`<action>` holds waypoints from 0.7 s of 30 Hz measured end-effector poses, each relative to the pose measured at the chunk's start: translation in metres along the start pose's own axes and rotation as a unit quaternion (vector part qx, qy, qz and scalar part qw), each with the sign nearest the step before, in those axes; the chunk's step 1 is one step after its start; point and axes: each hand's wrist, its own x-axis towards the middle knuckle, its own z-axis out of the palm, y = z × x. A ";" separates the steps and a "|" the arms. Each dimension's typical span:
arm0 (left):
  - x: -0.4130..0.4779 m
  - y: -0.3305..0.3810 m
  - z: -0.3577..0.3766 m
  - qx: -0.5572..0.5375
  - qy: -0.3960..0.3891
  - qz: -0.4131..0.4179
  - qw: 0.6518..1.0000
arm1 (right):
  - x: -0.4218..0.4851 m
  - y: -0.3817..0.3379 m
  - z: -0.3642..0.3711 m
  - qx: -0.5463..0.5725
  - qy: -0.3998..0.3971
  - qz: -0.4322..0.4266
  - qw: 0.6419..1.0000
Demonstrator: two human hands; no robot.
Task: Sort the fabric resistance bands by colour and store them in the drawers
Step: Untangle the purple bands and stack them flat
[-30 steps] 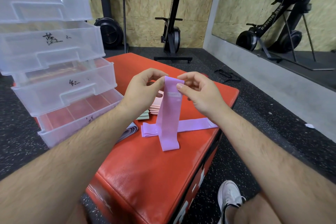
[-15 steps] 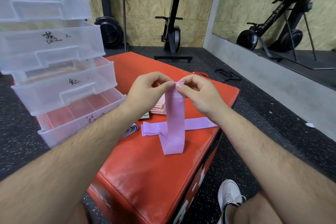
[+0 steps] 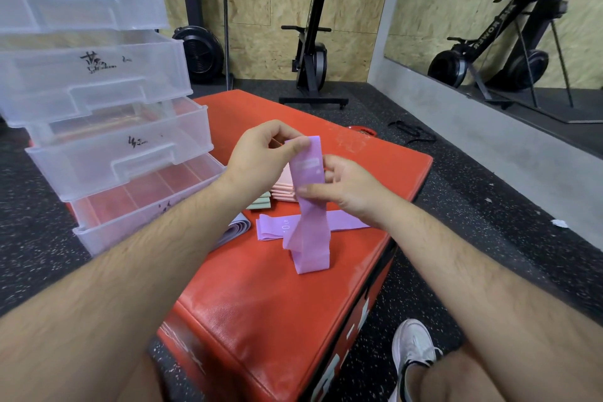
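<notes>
Now, at the left, the stack of clear drawers (image 3: 124, 153) stands pulled open, with no purple visible in any of them. The left hand (image 3: 261, 153) keeps its pinch on the top edge of the purple band (image 3: 308, 170), thumb and forefinger closed on the fabric, as it did half a second ago. The band hangs upright from that pinch, with its lower end folded on the red worktop (image 3: 261, 303), across a second purple band (image 3: 270, 229) that lies flat there. The change is on the right. The right hand (image 3: 352, 189), which was pinching the top edge beside the left, has slid down and now grips the band near its middle. That reads as the start of a fold, so the band is probably being halved before it goes into its drawer; storing is still to come.
</notes>
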 end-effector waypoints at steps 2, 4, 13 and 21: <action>0.003 -0.003 -0.003 0.003 0.026 -0.016 1.000 | -0.001 0.004 -0.003 -0.040 -0.048 0.019 0.998; 0.004 -0.008 -0.008 -0.003 0.055 -0.038 0.998 | -0.003 0.007 -0.013 -0.065 -0.077 0.046 0.994; 0.005 -0.047 -0.031 -0.010 0.135 -0.193 0.972 | -0.020 0.029 -0.105 -0.199 -0.030 0.175 0.964; -0.014 -0.061 -0.013 0.159 0.009 -0.150 0.976 | -0.016 0.067 -0.140 -0.090 0.148 0.216 0.961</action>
